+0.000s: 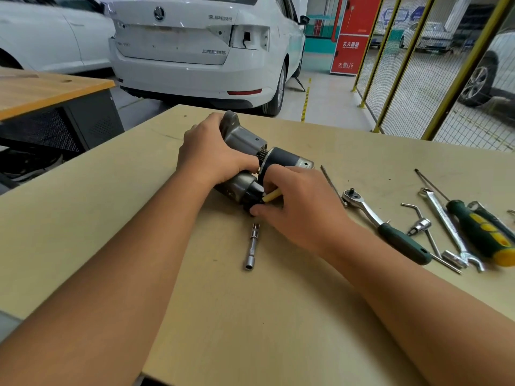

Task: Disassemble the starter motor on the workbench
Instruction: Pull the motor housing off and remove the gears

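**Starter motor held at mid-surface, body parting from nose housing**

Nearest the camera, a socket extension lies loose on the surface, just short of the hands. Beyond it, the right hand is clenched around the lower, solenoid end of the starter motor, where a yellowish sleeve shows between the fingers. The left hand is clamped on the grey nose housing. A toothed pinion is exposed between the housing and the dark cylindrical body, so the two sections appear to be partly drawn apart.

The step is judged to be separation of body from housing. It would be done best with the housing kept pressed still by the left grip and the other section drawn straight along the shaft axis, not twisted or levered, so that nothing binds.

To the right, a ratchet, a spanner and a green-and-yellow screwdriver are crowded near the surface edge; room there is tight. Open surface is left on the near left. The far edge lies just behind the motor.
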